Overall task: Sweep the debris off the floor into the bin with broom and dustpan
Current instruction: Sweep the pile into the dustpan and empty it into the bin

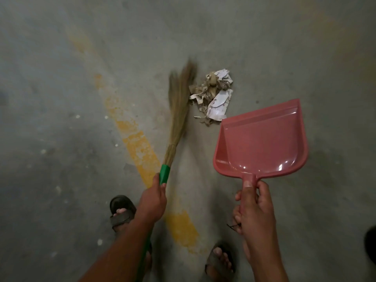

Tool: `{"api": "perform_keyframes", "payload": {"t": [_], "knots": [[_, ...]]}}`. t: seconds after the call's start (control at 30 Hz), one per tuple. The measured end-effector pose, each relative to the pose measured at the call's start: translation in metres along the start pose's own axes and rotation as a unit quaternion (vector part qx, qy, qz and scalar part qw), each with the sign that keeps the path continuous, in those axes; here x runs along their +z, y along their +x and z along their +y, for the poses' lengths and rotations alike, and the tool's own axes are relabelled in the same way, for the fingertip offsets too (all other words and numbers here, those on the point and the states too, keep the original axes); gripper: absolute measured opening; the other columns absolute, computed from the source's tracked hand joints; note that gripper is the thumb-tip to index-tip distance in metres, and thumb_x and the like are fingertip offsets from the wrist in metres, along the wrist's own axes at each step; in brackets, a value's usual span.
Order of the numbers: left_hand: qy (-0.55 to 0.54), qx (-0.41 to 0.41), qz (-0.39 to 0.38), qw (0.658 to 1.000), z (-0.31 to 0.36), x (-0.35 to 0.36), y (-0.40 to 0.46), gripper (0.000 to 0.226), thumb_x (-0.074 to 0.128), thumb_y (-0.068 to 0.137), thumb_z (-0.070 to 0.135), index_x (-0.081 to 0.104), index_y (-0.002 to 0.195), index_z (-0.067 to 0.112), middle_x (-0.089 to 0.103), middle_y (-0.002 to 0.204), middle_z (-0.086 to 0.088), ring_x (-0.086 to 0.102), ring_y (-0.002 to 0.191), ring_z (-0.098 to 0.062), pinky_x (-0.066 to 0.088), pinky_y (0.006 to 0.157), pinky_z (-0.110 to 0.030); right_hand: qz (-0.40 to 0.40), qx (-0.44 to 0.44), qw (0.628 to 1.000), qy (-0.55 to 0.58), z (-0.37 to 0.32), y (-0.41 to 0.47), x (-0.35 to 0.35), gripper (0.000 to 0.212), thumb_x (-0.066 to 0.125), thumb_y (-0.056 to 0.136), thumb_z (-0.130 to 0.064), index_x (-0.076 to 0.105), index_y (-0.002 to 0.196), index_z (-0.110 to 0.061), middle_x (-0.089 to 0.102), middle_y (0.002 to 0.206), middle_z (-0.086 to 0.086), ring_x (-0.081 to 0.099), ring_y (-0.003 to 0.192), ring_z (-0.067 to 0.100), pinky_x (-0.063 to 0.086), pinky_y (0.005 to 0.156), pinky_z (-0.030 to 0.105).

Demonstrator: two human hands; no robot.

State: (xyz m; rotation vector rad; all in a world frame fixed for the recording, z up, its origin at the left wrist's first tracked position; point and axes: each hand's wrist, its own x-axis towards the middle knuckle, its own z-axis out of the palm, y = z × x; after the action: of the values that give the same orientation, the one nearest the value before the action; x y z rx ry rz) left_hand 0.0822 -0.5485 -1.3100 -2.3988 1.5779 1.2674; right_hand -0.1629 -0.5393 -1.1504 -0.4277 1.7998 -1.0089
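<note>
Your left hand (pixel 152 202) is wrapped tight around the green handle of the grass broom (pixel 179 110), fingers closed on it just below the bristle binding; your right hand (pixel 255 210) grips the stem of the pink dustpan (pixel 262 143), thumb pressed flat on top, other fingers curled round underneath. The debris pile (pixel 212 96), torn paper scraps and dry leaf bits, sits on the concrete floor (pixel 61 58) between the broom tips and the pan's front lip, close to both. Main risk as I read it: the pan looks held off the floor and angled to the right of the pile, so a stroke now would likely push scraps past or under the lip rather than into it. The broom tips are blurred, so a hard flick could scatter the light paper wider; a grass broom is soft, and the larger white sheet may ride over the bristles. Get the lip flat on the floor, square to the pile, before you sweep. No bin shows in this view, so you will carry a loaded pan some way; tilt it back or the paper slides out. Around you: a worn yellow painted line (pixel 138 147) running under the broom, pale specks on the floor to the left, your sandalled feet (pixel 122 212) below. Nothing stands between broom, pile and pan.
</note>
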Motion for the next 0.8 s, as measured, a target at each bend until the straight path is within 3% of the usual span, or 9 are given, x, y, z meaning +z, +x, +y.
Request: {"api": "perform_keyframes", "payload": {"t": [0.13, 0.27, 0.37, 0.5, 0.57, 0.67, 0.8], "knots": [[-0.041, 0.036, 0.042, 0.998, 0.009, 0.006, -0.030, 0.052, 0.037, 0.113, 0.038, 0.027, 0.162, 0.023, 0.064, 0.083, -0.002, 0.056, 0.066, -0.011, 0.043, 0.067, -0.035, -0.006, 0.003, 1.000, 0.004, 0.001, -0.004, -0.005, 0.024, 0.051, 0.109, -0.048, 0.055, 0.090, -0.033, 0.055, 0.076, -0.003, 0.038, 0.047, 0.014, 0.031, 0.043, 0.022], [-0.079, 0.016, 0.077, 0.994, 0.005, 0.001, -0.042, 0.052, 0.035, 0.111, 0.045, 0.026, 0.160, 0.030, 0.068, 0.086, -0.004, 0.066, 0.075, -0.024, 0.055, 0.073, -0.044, -0.001, 0.003, 1.000, 0.000, 0.004, -0.006, -0.008, 0.022, 0.052, 0.109, -0.049, 0.056, 0.093, -0.034, 0.056, 0.077, -0.002, 0.040, 0.047, 0.013, 0.031, 0.043, 0.022], [-0.077, -0.002, 0.085, 0.993, 0.006, 0.000, -0.035, 0.052, 0.034, 0.112, 0.044, 0.024, 0.161, 0.029, 0.068, 0.087, -0.005, 0.066, 0.077, -0.026, 0.053, 0.073, -0.043, 0.002, 0.006, 1.000, -0.006, 0.009, -0.005, -0.010, 0.021, 0.052, 0.108, -0.048, 0.055, 0.094, -0.034, 0.057, 0.078, -0.001, 0.040, 0.047, 0.014, 0.031, 0.044, 0.023], [-0.039, -0.029, 0.034, 0.998, 0.012, 0.002, -0.018, 0.053, 0.035, 0.113, 0.039, 0.027, 0.162, 0.022, 0.069, 0.107, -0.023, 0.066, 0.098, -0.045, 0.048, 0.081, -0.042, 0.005, 0.017, 1.000, -0.001, 0.019, -0.002, -0.010, 0.019, 0.052, 0.109, -0.045, 0.056, 0.096, -0.033, 0.057, 0.078, -0.001, 0.039, 0.047, 0.014, 0.029, 0.044, 0.023], [-0.039, -0.018, 0.010, 0.999, 0.019, 0.001, -0.022, 0.051, 0.035, 0.113, 0.039, 0.028, 0.162, 0.024, 0.068, 0.104, -0.019, 0.067, 0.094, -0.041, 0.045, 0.079, -0.040, 0.004, 0.028, 1.000, 0.006, 0.022, 0.000, -0.008, 0.019, 0.052, 0.109, -0.045, 0.057, 0.096, -0.032, 0.056, 0.078, 0.000, 0.038, 0.046, 0.013, 0.029, 0.043, 0.022], [-0.070, -0.004, 0.024, 0.997, 0.029, -0.003, -0.036, 0.048, 0.037, 0.113, 0.036, 0.031, 0.159, 0.025, 0.065, 0.089, -0.004, 0.060, 0.072, -0.014, 0.042, 0.072, -0.035, 0.000, 0.056, 0.998, 0.013, 0.029, 0.001, -0.003, 0.026, 0.051, 0.109, -0.049, 0.056, 0.094, -0.029, 0.054, 0.076, -0.001, 0.037, 0.046, 0.012, 0.028, 0.042, 0.021], [-0.103, 0.009, 0.045, 0.994, 0.035, -0.014, -0.042, 0.045, 0.038, 0.112, 0.043, 0.032, 0.155, 0.030, 0.067, 0.081, -0.001, 0.065, 0.068, -0.015, 0.046, 0.063, -0.035, -0.015, 0.105, 0.994, 0.028, 0.042, 0.001, 0.013, 0.030, 0.050, 0.109, -0.049, 0.056, 0.102, -0.021, 0.053, 0.078, -0.001, 0.034, 0.044, 0.010, 0.025, 0.042, 0.018]]}}
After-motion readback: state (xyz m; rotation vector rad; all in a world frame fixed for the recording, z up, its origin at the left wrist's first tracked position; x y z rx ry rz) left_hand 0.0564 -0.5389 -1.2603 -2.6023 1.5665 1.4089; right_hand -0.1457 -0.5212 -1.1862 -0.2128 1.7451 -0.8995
